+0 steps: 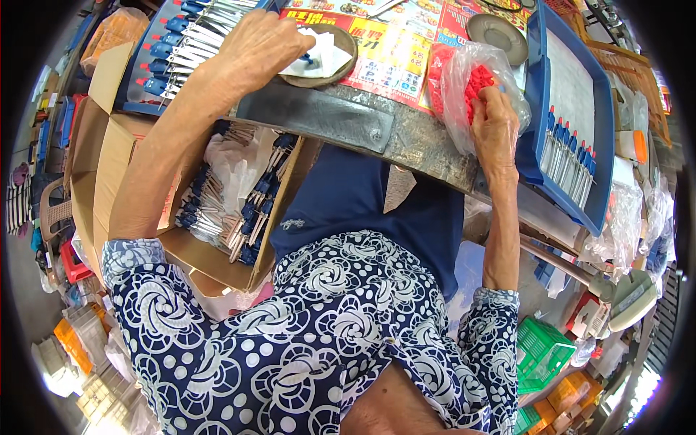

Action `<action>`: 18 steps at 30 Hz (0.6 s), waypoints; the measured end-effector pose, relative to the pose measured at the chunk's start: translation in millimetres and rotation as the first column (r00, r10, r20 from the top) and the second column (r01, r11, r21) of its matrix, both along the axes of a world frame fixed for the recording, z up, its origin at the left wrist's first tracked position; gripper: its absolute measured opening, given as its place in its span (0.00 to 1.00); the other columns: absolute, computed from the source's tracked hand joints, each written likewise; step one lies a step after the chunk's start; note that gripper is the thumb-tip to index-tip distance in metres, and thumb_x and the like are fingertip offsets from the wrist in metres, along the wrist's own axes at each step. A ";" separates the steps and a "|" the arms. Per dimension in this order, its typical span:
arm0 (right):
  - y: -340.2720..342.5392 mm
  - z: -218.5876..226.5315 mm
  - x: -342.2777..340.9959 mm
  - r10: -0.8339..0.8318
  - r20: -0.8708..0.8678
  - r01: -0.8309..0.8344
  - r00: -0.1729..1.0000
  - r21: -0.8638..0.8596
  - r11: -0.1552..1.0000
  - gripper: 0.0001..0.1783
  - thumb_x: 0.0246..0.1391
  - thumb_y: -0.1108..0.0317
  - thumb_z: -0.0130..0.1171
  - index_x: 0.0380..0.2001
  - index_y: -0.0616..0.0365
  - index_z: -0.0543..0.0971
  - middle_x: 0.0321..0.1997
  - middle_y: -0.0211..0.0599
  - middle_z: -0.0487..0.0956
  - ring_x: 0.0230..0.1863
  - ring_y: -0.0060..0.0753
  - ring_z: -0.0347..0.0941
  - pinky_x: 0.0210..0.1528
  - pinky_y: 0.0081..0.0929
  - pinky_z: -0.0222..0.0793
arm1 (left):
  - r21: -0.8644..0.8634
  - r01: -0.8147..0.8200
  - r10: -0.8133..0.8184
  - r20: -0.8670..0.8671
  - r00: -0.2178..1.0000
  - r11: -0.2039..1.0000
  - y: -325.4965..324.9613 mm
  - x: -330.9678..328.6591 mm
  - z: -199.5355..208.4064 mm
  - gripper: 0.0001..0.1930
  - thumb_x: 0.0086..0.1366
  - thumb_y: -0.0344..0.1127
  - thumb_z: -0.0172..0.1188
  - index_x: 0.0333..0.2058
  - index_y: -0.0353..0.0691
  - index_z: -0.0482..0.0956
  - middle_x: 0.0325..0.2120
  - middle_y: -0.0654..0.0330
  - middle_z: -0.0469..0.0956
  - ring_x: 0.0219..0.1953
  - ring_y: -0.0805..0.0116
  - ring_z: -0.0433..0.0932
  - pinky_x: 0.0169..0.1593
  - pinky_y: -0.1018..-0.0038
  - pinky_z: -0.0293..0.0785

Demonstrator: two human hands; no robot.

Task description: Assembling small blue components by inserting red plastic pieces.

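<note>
My left hand (267,45) is closed at the table's far side, above a round shallow dish (346,59). A small blue-ended piece (309,58) shows under its fingertips, touching or just over white folded paper (326,52) in the dish; the rest of the piece is hidden. My right hand (496,122) reaches into a clear plastic bag (464,134) of small red parts (478,78). Its fingers are pinched together among the red parts, and whatever they hold is hidden.
A blue tray (607,181) at right holds a row of slim metal pieces with blue ends and red tips. Similar pieces fill another tray (141,107) at left. Below, an open carton (217,270) holds more. A round grey lid-like disc (499,36) lies behind the bag.
</note>
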State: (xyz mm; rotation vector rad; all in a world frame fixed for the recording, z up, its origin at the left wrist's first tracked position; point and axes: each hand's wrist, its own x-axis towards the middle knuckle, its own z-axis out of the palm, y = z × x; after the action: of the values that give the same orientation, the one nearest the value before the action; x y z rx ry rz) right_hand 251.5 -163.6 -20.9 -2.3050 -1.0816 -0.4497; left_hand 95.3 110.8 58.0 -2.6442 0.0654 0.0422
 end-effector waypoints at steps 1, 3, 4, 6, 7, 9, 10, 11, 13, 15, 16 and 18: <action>-0.4 -0.2 0.1 -0.001 0.001 0.001 1.000 -0.001 1.000 0.05 0.44 0.78 0.53 0.27 0.62 0.70 0.26 0.48 0.72 0.29 0.50 0.69 0.31 0.36 0.64 | 0.022 0.072 -0.074 0.101 0.992 0.997 -0.1 -0.1 -1.6 0.11 0.51 0.26 0.54 0.35 0.45 0.71 0.33 0.57 0.73 0.36 0.62 0.73 0.41 0.67 0.68; -1.0 -0.4 0.4 0.019 -0.030 -0.017 0.999 0.050 0.999 0.05 0.44 0.77 0.54 0.28 0.61 0.70 0.27 0.46 0.72 0.29 0.48 0.69 0.31 0.36 0.63 | -0.008 0.047 -0.046 0.076 0.996 0.999 -0.4 -0.1 -5.3 0.12 0.51 0.26 0.55 0.36 0.46 0.71 0.34 0.57 0.73 0.37 0.63 0.73 0.41 0.67 0.68; -1.3 -0.6 0.6 0.021 -0.021 -0.020 1.000 0.044 0.999 0.05 0.44 0.77 0.54 0.28 0.61 0.70 0.27 0.46 0.72 0.29 0.48 0.69 0.31 0.36 0.63 | -0.036 0.019 -0.018 0.051 0.999 0.999 -0.5 -0.4 -7.0 0.13 0.50 0.26 0.55 0.37 0.46 0.71 0.34 0.57 0.73 0.37 0.63 0.73 0.42 0.67 0.68; -1.3 -1.1 0.5 0.033 -0.021 -0.031 0.999 0.055 0.998 0.05 0.44 0.77 0.54 0.28 0.61 0.71 0.26 0.46 0.71 0.28 0.47 0.68 0.31 0.36 0.63 | -0.039 0.019 -0.017 0.050 0.999 0.999 1.3 -3.8 -8.0 0.14 0.50 0.26 0.56 0.37 0.46 0.71 0.35 0.57 0.73 0.38 0.64 0.73 0.43 0.68 0.68; -1.2 -1.3 0.3 0.035 -0.022 -0.034 0.999 0.055 0.998 0.05 0.44 0.77 0.54 0.28 0.61 0.71 0.26 0.46 0.71 0.28 0.47 0.68 0.31 0.36 0.63 | -0.040 0.017 -0.015 0.049 0.999 0.999 2.5 -6.1 -7.4 0.15 0.49 0.26 0.56 0.38 0.46 0.71 0.35 0.57 0.73 0.38 0.64 0.72 0.43 0.68 0.67; -0.9 -1.6 0.1 0.022 -0.031 -0.020 0.999 0.057 0.998 0.05 0.44 0.77 0.54 0.28 0.60 0.72 0.26 0.45 0.71 0.26 0.46 0.68 0.30 0.35 0.63 | -0.023 0.047 -0.046 0.074 0.996 0.999 4.2 -9.0 -5.8 0.15 0.49 0.26 0.56 0.38 0.46 0.71 0.36 0.57 0.73 0.39 0.64 0.72 0.44 0.69 0.67; -0.5 -1.9 0.0 0.023 -0.028 -0.022 0.999 0.049 0.999 0.05 0.44 0.77 0.54 0.28 0.60 0.72 0.26 0.45 0.71 0.26 0.46 0.68 0.30 0.35 0.63 | -0.005 0.082 -0.081 0.099 0.992 0.997 4.8 -10.0 -4.9 0.15 0.49 0.26 0.56 0.38 0.46 0.71 0.36 0.58 0.73 0.39 0.64 0.72 0.44 0.69 0.67; -0.6 -2.1 0.0 0.019 -0.028 -0.018 0.999 0.053 0.998 0.05 0.44 0.76 0.54 0.28 0.60 0.72 0.25 0.45 0.71 0.26 0.45 0.68 0.30 0.34 0.63 | -0.006 0.080 -0.079 0.099 0.992 0.997 3.7 -9.9 -5.4 0.15 0.49 0.26 0.56 0.38 0.46 0.71 0.36 0.58 0.73 0.39 0.64 0.72 0.44 0.69 0.67; -0.8 -2.5 0.0 0.015 -0.027 -0.013 1.000 0.054 0.998 0.05 0.44 0.76 0.55 0.28 0.60 0.73 0.25 0.45 0.71 0.25 0.44 0.68 0.29 0.34 0.63 | 0.062 0.092 -0.098 0.112 0.989 0.994 1.3 -9.2 -6.4 0.14 0.50 0.27 0.57 0.37 0.46 0.71 0.37 0.58 0.73 0.40 0.64 0.72 0.45 0.69 0.66; -0.7 -2.7 0.1 0.018 -0.032 -0.016 0.999 0.066 0.998 0.05 0.44 0.75 0.55 0.28 0.59 0.73 0.25 0.44 0.71 0.25 0.42 0.68 0.29 0.33 0.63 | 0.056 0.069 -0.073 0.063 0.995 0.996 -0.9 -8.9 -6.9 0.14 0.50 0.28 0.57 0.37 0.46 0.71 0.37 0.58 0.73 0.40 0.64 0.72 0.45 0.70 0.66; -0.3 -2.7 0.1 0.021 -0.031 -0.019 0.999 0.068 0.997 0.05 0.44 0.75 0.55 0.28 0.59 0.73 0.25 0.44 0.71 0.25 0.42 0.68 0.29 0.33 0.63 | 0.051 0.048 -0.049 0.013 0.999 0.998 -1.6 -8.9 -7.1 0.13 0.50 0.28 0.57 0.37 0.46 0.71 0.38 0.58 0.73 0.40 0.64 0.71 0.46 0.70 0.66; -0.8 -2.5 -0.6 0.017 -0.050 -0.014 0.999 0.070 0.997 0.05 0.44 0.74 0.56 0.28 0.59 0.74 0.25 0.43 0.71 0.25 0.42 0.68 0.29 0.33 0.63 | 0.068 0.084 -0.088 0.046 0.995 0.994 0.2 -10.7 -5.3 0.13 0.50 0.29 0.57 0.36 0.46 0.71 0.38 0.58 0.73 0.41 0.65 0.71 0.46 0.71 0.66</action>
State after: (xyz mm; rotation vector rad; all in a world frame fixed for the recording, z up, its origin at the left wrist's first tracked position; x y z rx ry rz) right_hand 250.9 -164.4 -23.3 -2.2338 -1.0427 -0.4147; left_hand 84.6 110.9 52.7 -2.5716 0.1587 -0.0486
